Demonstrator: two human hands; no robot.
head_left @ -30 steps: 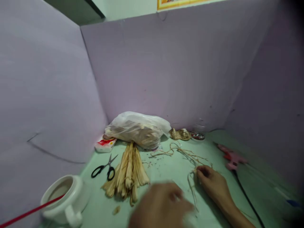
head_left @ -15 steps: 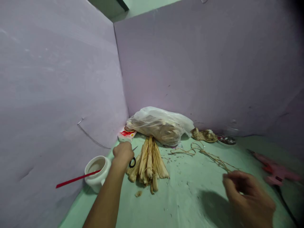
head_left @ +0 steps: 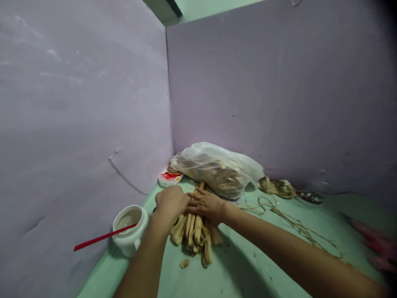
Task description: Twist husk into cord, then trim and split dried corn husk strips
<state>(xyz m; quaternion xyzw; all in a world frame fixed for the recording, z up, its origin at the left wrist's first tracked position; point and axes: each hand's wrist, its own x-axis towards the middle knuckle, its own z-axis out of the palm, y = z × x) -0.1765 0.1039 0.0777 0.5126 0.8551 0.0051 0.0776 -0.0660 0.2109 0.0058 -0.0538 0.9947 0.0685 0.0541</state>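
Observation:
My left hand (head_left: 170,203) is curled into a fist at the left side of a bundle of dried husk strips (head_left: 195,234) on the green table (head_left: 248,269). It covers the black scissors (head_left: 176,222), of which only dark slivers peek out beneath it. My right hand (head_left: 206,205) lies flat on top of the bundle, fingers stretched out and touching the left hand's knuckles.
A clear plastic bag of husks (head_left: 223,165) lies behind the bundle, beside a red-and-white packet (head_left: 169,178). At the left stands a white cup (head_left: 130,227) with a red stick (head_left: 99,239). Loose fibre strands (head_left: 294,225), a fibre coil (head_left: 279,188) and a blurred pink tool (head_left: 375,244) lie to the right. Purple partitions enclose the table.
My left hand reached across to the scissors and closed there. My right hand left the fibre strands and moved left onto the husk bundle. The view swung left.

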